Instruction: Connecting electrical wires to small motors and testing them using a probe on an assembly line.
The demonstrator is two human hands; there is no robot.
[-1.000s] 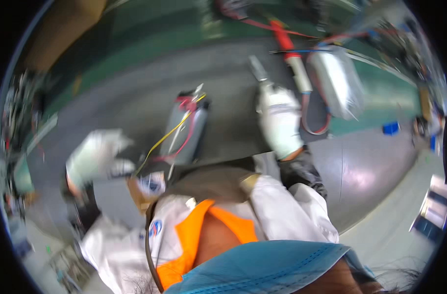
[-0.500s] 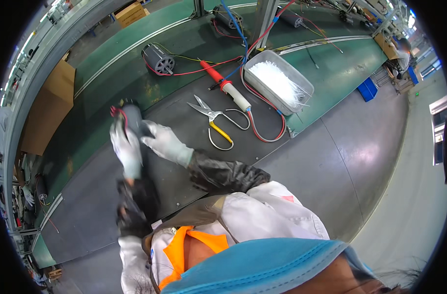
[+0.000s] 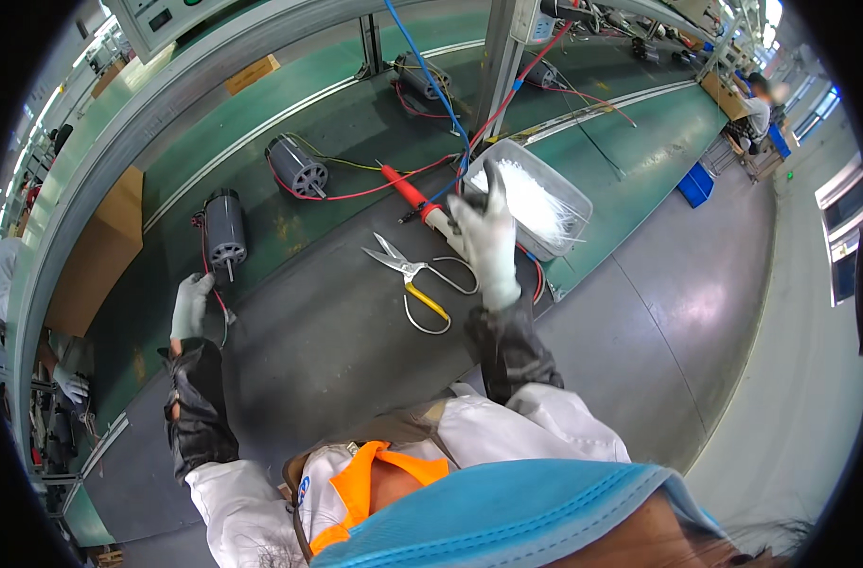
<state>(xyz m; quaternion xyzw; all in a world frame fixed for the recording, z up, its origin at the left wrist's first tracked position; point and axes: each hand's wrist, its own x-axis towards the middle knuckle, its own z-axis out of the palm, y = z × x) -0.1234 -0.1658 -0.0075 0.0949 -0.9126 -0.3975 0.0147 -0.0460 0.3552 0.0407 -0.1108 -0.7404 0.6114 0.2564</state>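
Note:
A dark grey cylindrical motor stands on the green bench at the left, its shaft toward me. My gloved left hand is closed around the red wire trailing from that motor. My right hand, also gloved and with dark fingertips, is at the near left edge of a translucent bin. Its fingers are apart, and nothing shows in them. Thin white tubes fill the bin. Beneath the right hand lies a red and white hand tool with a cord, its rear part hidden.
Scissors with one yellow handle lie between my hands. More motors sit farther back with wires across the bench. A metal post rises behind the bin. A cardboard sheet stands at left; another person's gloved hand is beyond it.
The motor has left my hands and now stands on the green strip. My left hand has come down to its wire. My right hand has swung right to the bin.

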